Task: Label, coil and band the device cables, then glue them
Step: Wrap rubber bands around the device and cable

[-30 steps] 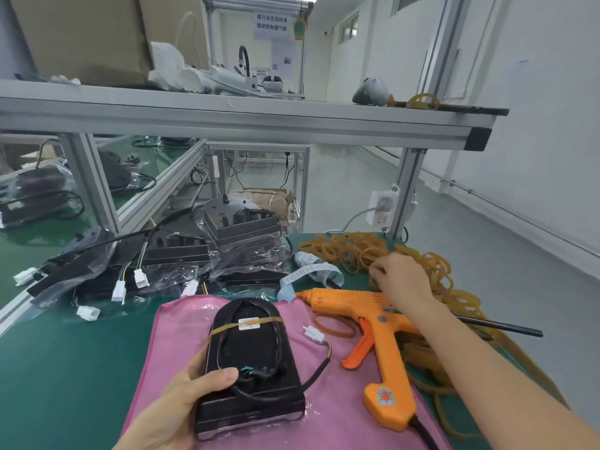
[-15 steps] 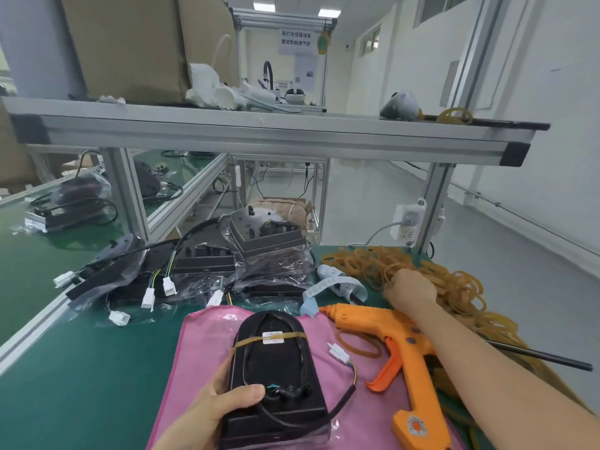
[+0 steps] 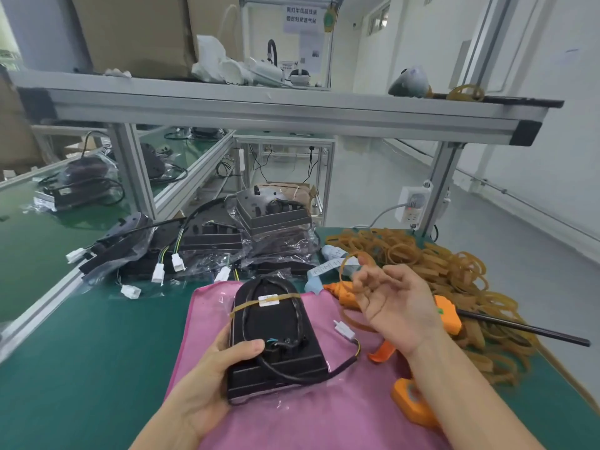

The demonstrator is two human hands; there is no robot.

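Head view: at lower centre the left hand grips the black device on the pink cloth; just right, the right hand pinches a rubber band; band pile beyond.

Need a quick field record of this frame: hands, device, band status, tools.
left hand: grips black device at its near left edge
right hand: raised above glue gun, pinches one rubber band
device: lies on pink cloth; one band already across far end over label
cable: looped on top, white connector loose at right
glue gun: orange, lies on the bench
band pile: right of cloth
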